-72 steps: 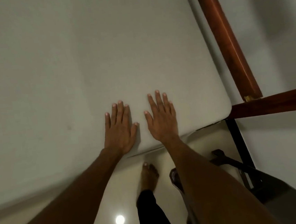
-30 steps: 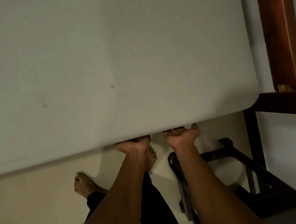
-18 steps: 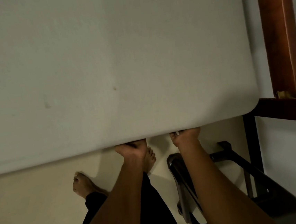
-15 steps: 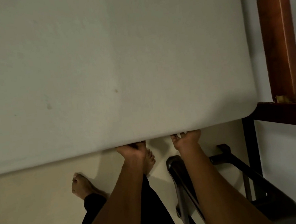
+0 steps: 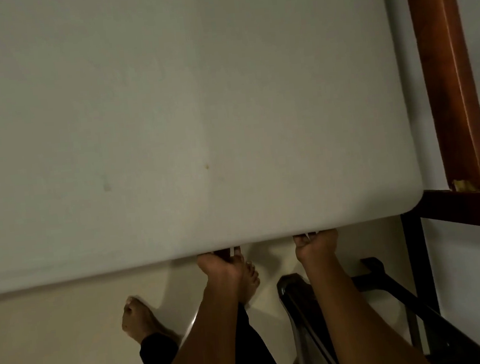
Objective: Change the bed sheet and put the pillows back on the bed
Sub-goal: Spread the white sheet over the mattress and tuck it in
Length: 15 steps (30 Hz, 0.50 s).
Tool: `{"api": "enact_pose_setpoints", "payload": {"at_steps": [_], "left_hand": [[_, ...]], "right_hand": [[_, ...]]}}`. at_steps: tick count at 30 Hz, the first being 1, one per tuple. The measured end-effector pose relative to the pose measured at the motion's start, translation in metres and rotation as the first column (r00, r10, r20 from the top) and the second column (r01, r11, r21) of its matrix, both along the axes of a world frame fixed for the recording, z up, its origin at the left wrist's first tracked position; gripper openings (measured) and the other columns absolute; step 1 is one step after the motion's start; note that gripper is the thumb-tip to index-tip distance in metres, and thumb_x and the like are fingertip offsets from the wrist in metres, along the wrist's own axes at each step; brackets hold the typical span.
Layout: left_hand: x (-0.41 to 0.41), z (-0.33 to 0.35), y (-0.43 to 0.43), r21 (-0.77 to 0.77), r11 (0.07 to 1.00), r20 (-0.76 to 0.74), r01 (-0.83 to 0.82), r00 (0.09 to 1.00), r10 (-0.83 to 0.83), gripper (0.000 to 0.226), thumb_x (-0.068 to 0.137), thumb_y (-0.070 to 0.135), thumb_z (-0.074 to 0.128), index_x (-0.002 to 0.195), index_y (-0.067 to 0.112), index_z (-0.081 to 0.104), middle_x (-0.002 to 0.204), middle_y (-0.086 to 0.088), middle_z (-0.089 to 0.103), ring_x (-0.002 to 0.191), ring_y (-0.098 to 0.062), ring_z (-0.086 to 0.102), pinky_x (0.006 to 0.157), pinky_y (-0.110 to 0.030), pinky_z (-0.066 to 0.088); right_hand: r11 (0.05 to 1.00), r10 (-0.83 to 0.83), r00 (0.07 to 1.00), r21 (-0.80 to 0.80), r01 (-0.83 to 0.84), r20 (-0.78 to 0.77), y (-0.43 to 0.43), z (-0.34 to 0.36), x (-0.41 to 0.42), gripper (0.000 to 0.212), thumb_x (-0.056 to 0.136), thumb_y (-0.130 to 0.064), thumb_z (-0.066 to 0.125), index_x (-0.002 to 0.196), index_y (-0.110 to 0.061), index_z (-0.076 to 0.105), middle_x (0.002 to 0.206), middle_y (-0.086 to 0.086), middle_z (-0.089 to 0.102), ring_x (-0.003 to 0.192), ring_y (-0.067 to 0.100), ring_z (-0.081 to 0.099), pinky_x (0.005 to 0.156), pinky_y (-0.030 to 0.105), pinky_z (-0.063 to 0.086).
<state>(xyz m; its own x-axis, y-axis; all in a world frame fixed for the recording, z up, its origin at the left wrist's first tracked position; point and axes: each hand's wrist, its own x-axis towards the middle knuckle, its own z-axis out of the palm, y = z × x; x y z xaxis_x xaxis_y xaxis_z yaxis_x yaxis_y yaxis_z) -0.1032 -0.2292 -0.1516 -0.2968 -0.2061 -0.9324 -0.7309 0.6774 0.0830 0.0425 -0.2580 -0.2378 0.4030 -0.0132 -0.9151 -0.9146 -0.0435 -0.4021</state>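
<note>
Dim bedroom, with pale floor (image 5: 56,331) across the lower part of the view from 7 to 5 o'clock. A wooden bed post (image 5: 445,74) stands at 2 o'clock and meets a darker cross rail (image 5: 469,203) at 3 o'clock. A dark metal frame (image 5: 390,290), possibly a chair, sits at 4 to 5 o'clock. The person's bare feet are on the floor near 6 and 7 o'clock.

The bed sheet (image 5: 168,115) lies smooth and white over the mattress and fills the view from 9 through 12 to 1 o'clock. Its rounded near corner is at 3 o'clock, close to the cross rail.

Change noted: 2.4 seconds ago both hands lay flat, fingers spread, on top of the sheet near this corner. They have since dropped to the near edge and gone under it, where they have stayed for the last second with little shift. Judgement: smoothing is finished here and the hem is being tucked beneath the mattress. The pillows are not in view, so that part is outstanding.

Grip: the left hand (image 5: 219,266), just below centre at 6 o'clock, and the right hand (image 5: 315,246), beside it toward 5 o'clock, are both palm-up with fingers curled around the sheet's lower edge. A thin white strip shows at each hand, likely the hem. The fingertips are hidden beneath the edge, so how deep the fabric goes cannot be told.

The sheet lies directly above and beyond both hands, touching them. The corner is to the right of the right hand.
</note>
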Motion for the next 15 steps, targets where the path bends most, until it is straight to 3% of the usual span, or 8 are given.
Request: {"api": "enact_pose_setpoints", "payload": {"at_steps": [1,3,4,7,10,11,13,15], "left_hand": [[-0.001,0.01,0.01,0.134,0.989,0.033,0.057,0.998,-0.062,0.051,0.112,0.029,0.02,0.08,0.006,0.053,0.085,-0.008,0.06,0.059,-0.021,0.047,0.071,-0.021,0.047],[-0.019,0.001,0.002,0.171,0.961,0.064,0.218,0.971,-0.231,0.034,0.109,0.022,0.041,0.078,0.011,0.051,0.077,-0.006,0.053,0.061,-0.018,0.045,0.046,-0.014,0.044],[-0.031,-0.001,-0.002,0.151,0.891,0.054,0.429,0.896,-0.44,0.028,0.108,0.019,0.045,0.083,0.008,0.054,0.081,-0.009,0.057,0.064,-0.019,0.051,0.046,-0.016,0.046],[-0.068,-0.013,-0.015,0.179,0.473,-0.089,0.863,0.493,-0.866,0.02,0.101,0.017,0.051,0.093,0.004,0.064,0.099,-0.019,0.069,0.078,-0.028,0.063,0.062,-0.033,0.052],[-0.095,-0.019,-0.01,0.127,-0.116,-0.237,0.985,-0.083,-0.968,0.03,0.09,0.028,0.046,0.068,0.011,0.058,0.078,-0.016,0.068,0.077,-0.032,0.066,0.072,-0.044,0.054],[-0.098,-0.004,0.0,0.102,-0.244,-0.27,0.964,-0.21,-0.94,0.031,0.089,0.031,0.045,0.071,0.011,0.062,0.083,-0.015,0.071,0.084,-0.033,0.068,0.078,-0.042,0.054],[-0.112,0.024,0.016,0.08,-0.421,-0.293,0.904,-0.382,-0.876,0.03,0.094,0.032,0.048,0.094,0.014,0.072,0.104,-0.01,0.074,0.101,-0.03,0.069,0.089,-0.038,0.054],[-0.125,0.057,0.035,0.039,-0.515,-0.369,0.856,-0.467,-0.804,0.03,0.1,0.033,0.05,0.117,0.019,0.07,0.12,-0.006,0.069,0.113,-0.028,0.065,0.097,-0.039,0.052]], "right_hand": [[0.999,0.041,0.999,0.002,-0.041,0.013,-0.001,0.003,-0.001,0.037,0.106,-0.029,0.047,0.138,-0.018,0.065,0.136,0.011,0.065,0.1,0.026,0.065,0.096,0.045,0.057],[0.982,0.179,0.984,-0.073,-0.176,0.022,-0.007,0.009,0.001,0.031,0.106,-0.027,0.047,0.129,-0.018,0.066,0.128,0.012,0.066,0.104,0.028,0.064,0.097,0.046,0.056],[0.956,0.264,0.964,-0.142,-0.258,0.024,-0.013,0.008,0.002,0.029,0.107,-0.024,0.047,0.128,-0.015,0.065,0.127,0.013,0.065,0.108,0.03,0.063,0.099,0.047,0.055],[0.809,0.524,0.852,-0.326,-0.49,0.019,-0.02,0.016,0.005,0.033,0.105,-0.011,0.047,0.133,-0.001,0.061,0.128,0.015,0.064,0.105,0.031,0.063,0.095,0.05,0.057],[0.494,0.824,0.565,-0.535,-0.685,0.037,-0.025,0.026,-0.008,0.041,0.092,-0.031,0.054,0.115,-0.004,0.073,0.116,0.018,0.072,0.102,0.039,0.07,0.093,0.048,0.058],[0.377,0.898,0.439,-0.572,-0.728,0.034,-0.019,0.049,-0.019,0.043,0.091,-0.034,0.053,0.113,-0.003,0.074,0.115,0.021,0.072,0.107,0.043,0.068,0.095,0.044,0.055],[0.182,0.977,0.213,-0.594,-0.783,0.02,-0.004,0.105,-0.045,0.03,0.098,-0.02,0.054,0.106,0.002,0.074,0.113,0.023,0.072,0.107,0.041,0.065,0.084,0.034,0.044],[0.029,0.999,0.01,-0.601,-0.799,0.034,0.007,0.144,-0.068,0.026,0.099,-0.015,0.052,0.089,-0.005,0.074,0.098,0.015,0.073,0.09,0.033,0.062,0.078,0.037,0.047]]}}
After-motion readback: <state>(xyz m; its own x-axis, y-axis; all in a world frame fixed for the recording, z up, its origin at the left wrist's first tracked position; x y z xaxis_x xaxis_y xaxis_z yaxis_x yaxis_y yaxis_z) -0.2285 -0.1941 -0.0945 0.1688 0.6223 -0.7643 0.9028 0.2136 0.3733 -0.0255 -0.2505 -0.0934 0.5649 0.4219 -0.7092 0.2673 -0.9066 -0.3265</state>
